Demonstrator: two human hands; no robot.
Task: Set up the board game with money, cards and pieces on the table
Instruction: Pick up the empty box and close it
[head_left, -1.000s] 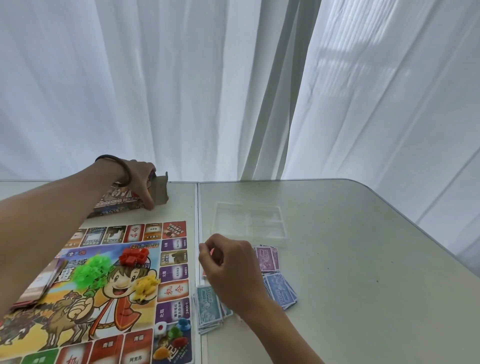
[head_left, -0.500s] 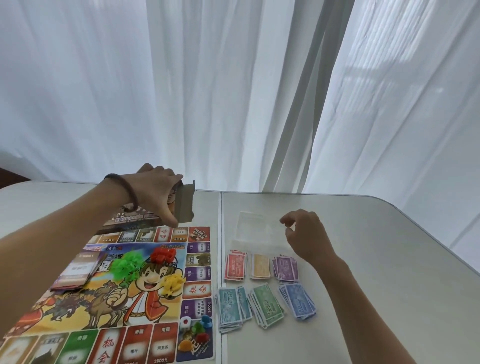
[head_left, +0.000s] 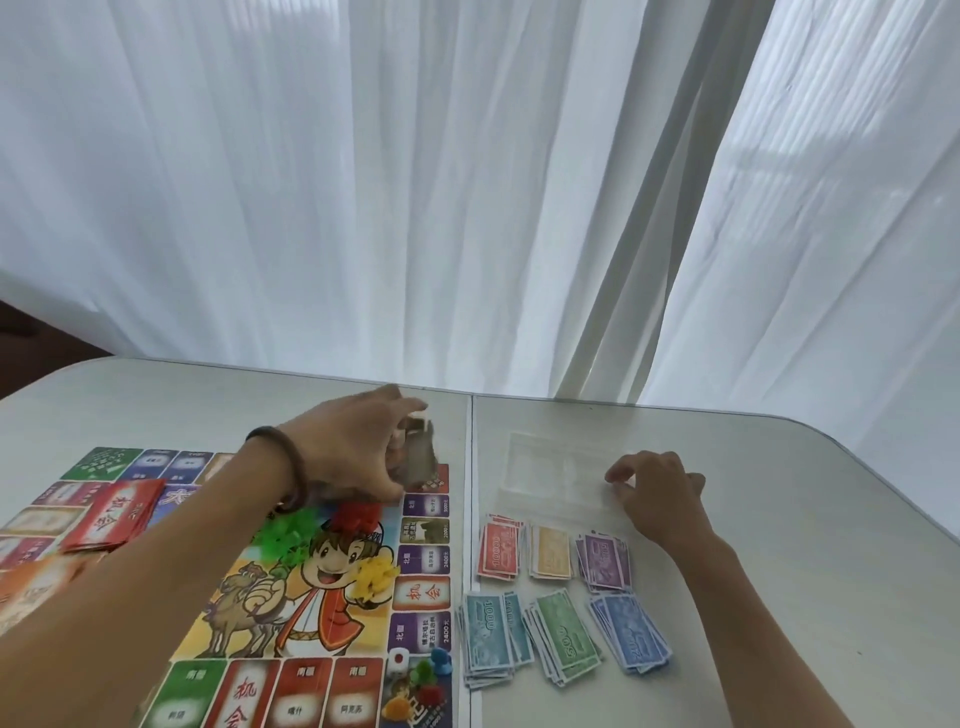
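Showing cartoon boy, colourful game board (head_left: 421, 592).

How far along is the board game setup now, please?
Mostly done: the board lies open, six money piles sit beside it, red cards, plastic houses, die and pawns are on it. In hand: the left hand grips a small box over the board's far corner; the right hand rests on a clear tray. Left: probably clearing those away.

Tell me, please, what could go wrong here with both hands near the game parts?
1. The left hand holds the box low over the board; it might knock the red houses close by.
2. The right hand touches the clear tray just beyond the purple notes; pulling it nearer could scatter that stack.
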